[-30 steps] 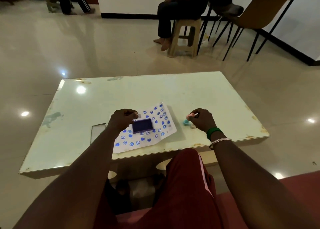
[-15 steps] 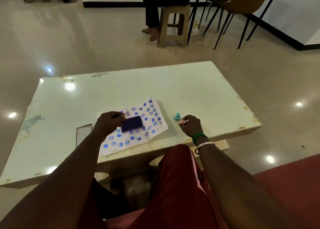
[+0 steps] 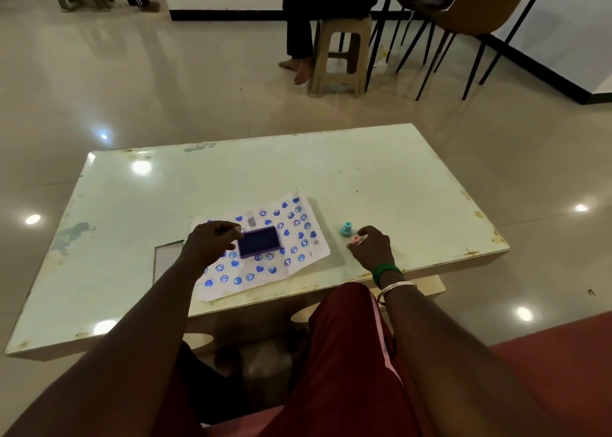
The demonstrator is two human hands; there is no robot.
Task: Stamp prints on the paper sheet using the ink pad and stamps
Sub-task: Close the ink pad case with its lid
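Observation:
A white paper sheet (image 3: pixel 298 238) covered with several blue stamp prints lies on the pale table (image 3: pixel 381 178). A dark blue ink pad (image 3: pixel 259 241) rests on the sheet. My left hand (image 3: pixel 208 244) has its curled fingers touching the pad's left edge. To the right of the sheet, my right hand (image 3: pixel 372 248) pinches a small pink stamp (image 3: pixel 357 239) just above the tabletop. A teal stamp (image 3: pixel 346 229) stands upright on the table, just beyond the pink one.
A clear flat lid (image 3: pixel 167 258) lies on the table left of my left arm. Beyond the table a person sits on a beige stool (image 3: pixel 337 56), with dark-legged chairs (image 3: pixel 463 23) beside it. My knees sit under the table's near edge.
My right hand with the pink stamp drew back toward me from the teal stamp a second ago and now rests there. The left hand stays at the ink pad. The view shifted.

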